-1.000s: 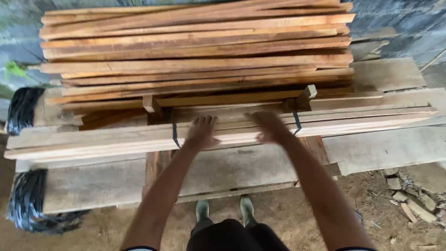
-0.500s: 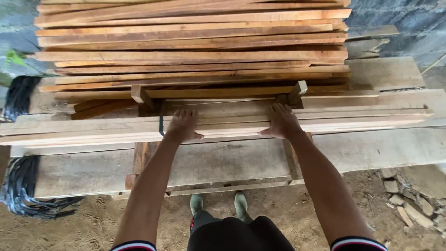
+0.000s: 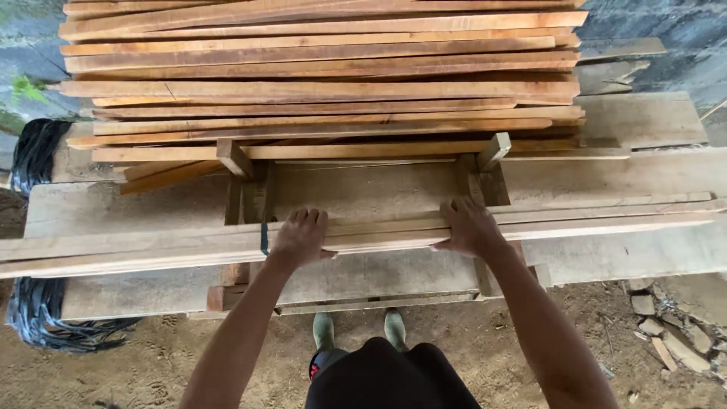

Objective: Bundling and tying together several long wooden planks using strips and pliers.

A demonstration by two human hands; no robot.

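A bundle of long thin wooden slats (image 3: 591, 218) lies across a low plank bench (image 3: 606, 257) in front of me. My left hand (image 3: 301, 237) and my right hand (image 3: 469, 226) both grip this bundle from above, about shoulder width apart, fingers curled over its far edge. A dark strap (image 3: 264, 238) wraps the bundle just left of my left hand. Behind it a wooden jig of upright blocks (image 3: 494, 150) stands on the bench, and a tall stack of reddish slats (image 3: 326, 76) fills the back.
Coils of black strapping lie at the left, one on the bench end (image 3: 38, 151) and one on the dirt floor (image 3: 53, 322). Stone rubble (image 3: 666, 333) lies at the lower right. My green boots (image 3: 360, 329) stand under the bench edge.
My hands have closed on the slat bundle and drawn it toward me, away from the jig and the stack, opening a gap of bare bench behind it.
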